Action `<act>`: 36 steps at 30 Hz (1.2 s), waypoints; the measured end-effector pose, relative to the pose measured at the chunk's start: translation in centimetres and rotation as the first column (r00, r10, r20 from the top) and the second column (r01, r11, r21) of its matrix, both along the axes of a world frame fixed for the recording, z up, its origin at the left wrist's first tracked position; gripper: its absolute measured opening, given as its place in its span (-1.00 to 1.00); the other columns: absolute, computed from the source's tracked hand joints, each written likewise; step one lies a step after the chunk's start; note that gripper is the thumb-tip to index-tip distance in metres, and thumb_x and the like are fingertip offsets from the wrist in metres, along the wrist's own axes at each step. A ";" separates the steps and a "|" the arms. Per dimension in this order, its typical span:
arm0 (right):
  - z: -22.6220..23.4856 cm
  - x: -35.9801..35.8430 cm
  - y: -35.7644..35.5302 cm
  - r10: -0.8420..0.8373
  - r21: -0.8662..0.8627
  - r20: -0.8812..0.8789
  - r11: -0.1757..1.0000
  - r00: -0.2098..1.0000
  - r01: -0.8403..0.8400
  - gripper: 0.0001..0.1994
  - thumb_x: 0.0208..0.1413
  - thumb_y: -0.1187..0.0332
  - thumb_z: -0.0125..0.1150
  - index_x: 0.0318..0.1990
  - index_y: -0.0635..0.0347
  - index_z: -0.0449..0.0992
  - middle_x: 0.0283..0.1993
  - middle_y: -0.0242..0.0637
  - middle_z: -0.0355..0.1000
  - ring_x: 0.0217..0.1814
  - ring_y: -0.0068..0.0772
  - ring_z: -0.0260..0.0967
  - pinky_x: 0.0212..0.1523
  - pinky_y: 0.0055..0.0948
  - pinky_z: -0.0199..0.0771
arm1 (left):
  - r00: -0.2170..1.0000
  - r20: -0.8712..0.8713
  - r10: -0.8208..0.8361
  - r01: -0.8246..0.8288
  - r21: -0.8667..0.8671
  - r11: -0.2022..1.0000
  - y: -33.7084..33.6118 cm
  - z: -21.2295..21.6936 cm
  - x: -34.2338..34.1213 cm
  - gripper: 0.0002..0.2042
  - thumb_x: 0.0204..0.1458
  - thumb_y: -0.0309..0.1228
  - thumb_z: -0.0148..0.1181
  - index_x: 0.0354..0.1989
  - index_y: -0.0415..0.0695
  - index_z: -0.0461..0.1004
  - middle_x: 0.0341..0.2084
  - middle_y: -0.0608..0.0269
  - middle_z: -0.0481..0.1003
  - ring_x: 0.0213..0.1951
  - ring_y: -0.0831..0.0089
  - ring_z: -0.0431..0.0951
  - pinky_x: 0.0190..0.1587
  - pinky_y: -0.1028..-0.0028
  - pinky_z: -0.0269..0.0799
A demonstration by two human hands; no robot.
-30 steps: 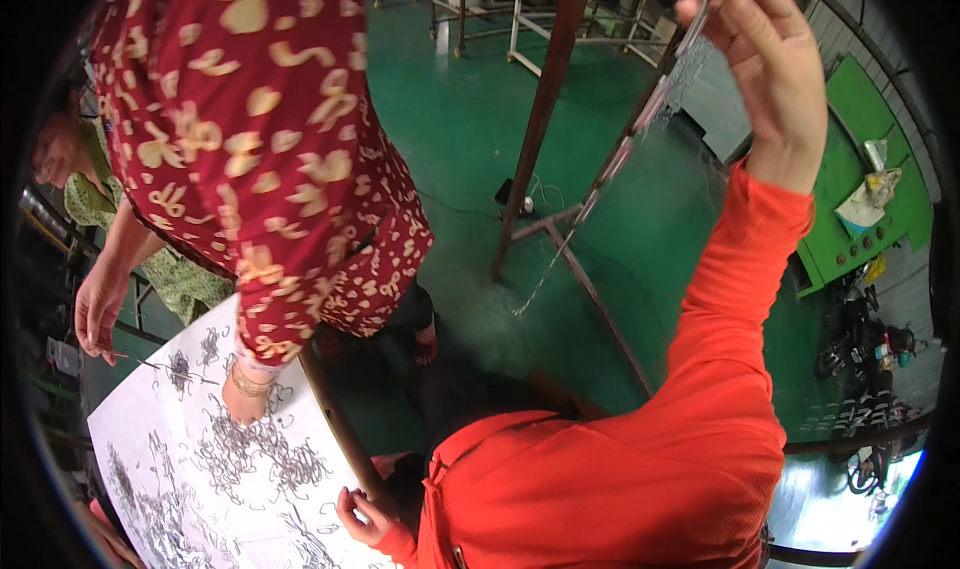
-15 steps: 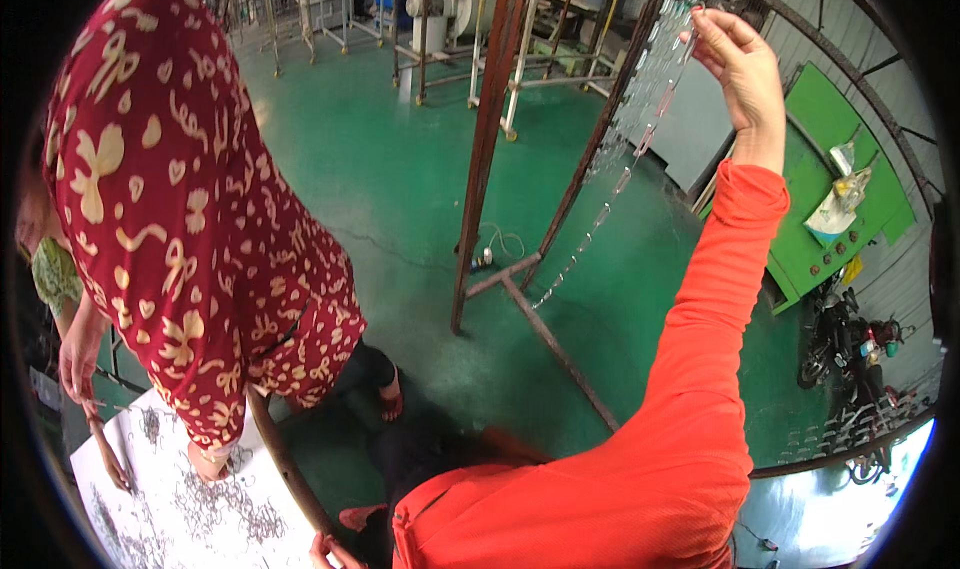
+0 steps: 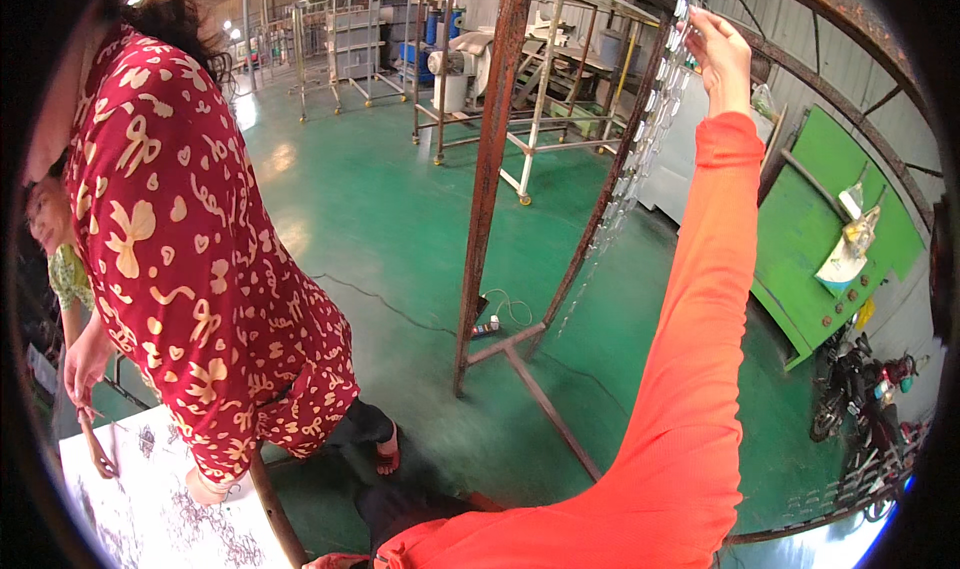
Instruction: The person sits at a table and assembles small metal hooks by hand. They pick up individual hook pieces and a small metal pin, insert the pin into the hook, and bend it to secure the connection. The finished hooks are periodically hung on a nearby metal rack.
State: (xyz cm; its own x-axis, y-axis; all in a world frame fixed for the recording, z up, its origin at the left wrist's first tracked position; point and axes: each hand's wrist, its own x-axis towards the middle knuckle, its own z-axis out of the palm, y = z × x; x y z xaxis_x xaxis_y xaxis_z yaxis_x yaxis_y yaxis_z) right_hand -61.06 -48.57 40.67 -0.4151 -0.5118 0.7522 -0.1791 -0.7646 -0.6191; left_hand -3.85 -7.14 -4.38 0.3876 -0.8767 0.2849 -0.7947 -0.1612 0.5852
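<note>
My right hand (image 3: pixel 718 59), at the end of a raised orange sleeve, is up by the top of a rusty metal frame (image 3: pixel 490 159). Its thumb and fingertips are pinched on the upper end of a chain (image 3: pixel 664 99) of long shiny links. This chain hangs down along the frame's slanting post among similar strands, which blur together lower down. Only a sliver of my left hand (image 3: pixel 336 561) shows at the bottom edge, beside the rim of a white table (image 3: pixel 180 529); its fingers are hidden.
A co-worker in a red patterned garment (image 3: pixel 200 219) leans over the table at left, with tangled dark metal pieces (image 3: pixel 225 539) below. Another person is partly hidden behind. The frame's foot bar (image 3: pixel 550 404) and a cable (image 3: pixel 385 304) lie on the green floor. A green cabinet (image 3: pixel 800 229) stands right.
My right hand has carried the chain up to the frame's hanging strands; it now hangs close along them instead of slanting apart. The view has tilted up, showing more of the background.
</note>
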 end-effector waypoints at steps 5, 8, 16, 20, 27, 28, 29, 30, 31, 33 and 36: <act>4.3 -4.0 -6.4 0.136 -0.100 0.017 0.986 0.991 -0.134 -0.75 0.01 0.45 0.32 -0.17 0.34 0.47 -0.32 -0.26 0.51 -0.30 -0.38 0.52 -0.31 -0.53 0.55 | 1.000 0.004 0.008 -0.008 0.049 0.999 -0.7 0.8 -0.3 -0.83 0.10 -0.58 0.02 -0.15 -0.25 0.45 -0.38 0.11 0.48 -0.36 0.31 0.48 -0.24 0.42 0.38; 7.0 -5.0 -8.8 0.119 -0.083 0.052 0.990 0.992 -0.114 -0.78 0.00 0.44 0.34 -0.21 0.31 0.49 -0.35 -0.25 0.51 -0.33 -0.36 0.53 -0.32 -0.51 0.55 | 1.000 0.004 0.002 -0.002 0.075 0.997 -1.3 1.4 -0.6 -0.84 0.10 -0.58 0.02 -0.16 -0.25 0.45 -0.38 0.11 0.48 -0.36 0.30 0.48 -0.24 0.42 0.39; 7.7 -2.4 -11.9 0.150 -0.105 0.082 0.984 0.985 -0.141 -0.77 -0.01 0.42 0.35 -0.22 0.31 0.50 -0.32 -0.20 0.51 -0.32 -0.35 0.53 -0.29 -0.48 0.57 | 1.000 0.001 0.010 -0.010 0.111 0.994 -2.0 2.0 -0.8 -0.84 0.10 -0.58 0.02 -0.16 -0.25 0.45 -0.38 0.10 0.48 -0.36 0.29 0.49 -0.24 0.42 0.39; 8.1 -2.8 -12.9 0.170 -0.112 0.124 0.981 0.978 -0.156 -0.76 -0.01 0.45 0.35 -0.21 0.34 0.48 -0.29 -0.16 0.51 -0.28 -0.30 0.53 -0.22 -0.43 0.60 | 1.000 0.001 0.017 -0.017 0.122 0.992 -2.2 2.3 -0.7 -0.84 0.09 -0.58 0.02 -0.17 -0.25 0.46 -0.38 0.10 0.48 -0.36 0.29 0.49 -0.25 0.41 0.39; 6.8 -5.0 -13.8 0.253 -0.086 0.091 0.966 0.963 -0.245 -0.74 0.02 0.45 0.32 -0.17 0.35 0.43 -0.28 -0.17 0.50 -0.23 -0.26 0.53 -0.23 -0.42 0.61 | 1.000 0.005 0.005 -0.005 0.134 0.991 -2.5 2.4 -0.2 -0.85 0.09 -0.58 0.02 -0.18 -0.24 0.46 -0.38 0.09 0.48 -0.36 0.28 0.49 -0.25 0.41 0.39; 6.4 -4.6 -13.6 0.280 -0.099 0.089 0.957 0.956 -0.271 -0.74 0.02 0.45 0.32 -0.17 0.35 0.43 -0.28 -0.17 0.50 -0.23 -0.26 0.53 -0.23 -0.42 0.61 | 1.000 0.005 0.003 -0.004 0.135 0.991 -2.6 2.5 -0.2 -0.85 0.09 -0.58 0.02 -0.18 -0.24 0.46 -0.38 0.09 0.48 -0.36 0.28 0.49 -0.25 0.41 0.39; 6.1 -4.1 -13.3 0.262 -0.116 0.099 0.961 0.960 -0.251 -0.75 0.04 0.46 0.29 -0.17 0.37 0.42 -0.27 -0.17 0.49 -0.25 -0.25 0.53 -0.23 -0.41 0.61 | 1.000 0.003 0.003 -0.003 0.135 0.991 -2.6 2.5 -0.1 -0.85 0.09 -0.58 0.02 -0.18 -0.24 0.46 -0.38 0.09 0.48 -0.36 0.27 0.49 -0.25 0.41 0.39; 5.9 -3.7 -13.0 0.223 -0.122 0.087 0.970 0.971 -0.212 -0.76 0.05 0.45 0.29 -0.17 0.35 0.43 -0.28 -0.19 0.50 -0.26 -0.27 0.54 -0.25 -0.43 0.60 | 1.000 0.005 0.005 -0.005 0.135 0.991 -2.6 2.5 -0.1 -0.85 0.09 -0.58 0.02 -0.18 -0.24 0.46 -0.38 0.09 0.48 -0.37 0.27 0.49 -0.25 0.41 0.39; 5.7 -3.3 -12.7 0.183 -0.126 0.076 0.977 0.980 -0.172 -0.78 0.05 0.44 0.29 -0.18 0.33 0.44 -0.28 -0.20 0.51 -0.27 -0.29 0.54 -0.26 -0.44 0.59 | 1.000 0.007 0.003 -0.004 0.137 0.991 -2.6 2.6 0.0 -0.85 0.09 -0.58 0.02 -0.18 -0.24 0.46 -0.38 0.09 0.48 -0.37 0.27 0.49 -0.25 0.41 0.39; 5.3 -2.5 -12.2 0.087 -0.117 0.055 0.990 0.995 -0.080 -0.79 0.06 0.41 0.28 -0.19 0.30 0.47 -0.29 -0.24 0.52 -0.30 -0.36 0.54 -0.31 -0.49 0.56 | 1.000 0.009 0.005 -0.007 0.141 0.990 -2.4 2.7 0.0 -0.85 0.09 -0.58 0.02 -0.18 -0.24 0.46 -0.38 0.09 0.48 -0.37 0.27 0.49 -0.25 0.41 0.39; 5.6 -3.1 -11.9 -0.149 -0.080 -0.040 0.986 0.988 0.145 -0.79 0.04 0.37 0.29 -0.21 0.28 0.51 -0.31 -0.32 0.53 -0.37 -0.50 0.51 -0.38 -0.56 0.47 | 1.000 0.010 -0.003 0.002 0.146 0.989 -2.6 2.7 0.2 -0.85 0.09 -0.58 0.02 -0.19 -0.24 0.46 -0.39 0.09 0.48 -0.37 0.26 0.49 -0.25 0.40 0.39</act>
State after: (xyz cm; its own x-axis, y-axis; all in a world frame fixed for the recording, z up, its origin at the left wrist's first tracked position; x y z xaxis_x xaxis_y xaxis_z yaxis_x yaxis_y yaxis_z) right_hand -64.17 -60.48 46.28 -0.4457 -0.3880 0.8067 -0.3198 -0.7727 -0.5483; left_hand -3.67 -9.74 -1.68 0.3833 -0.9101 0.1573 -0.8011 -0.2428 0.5471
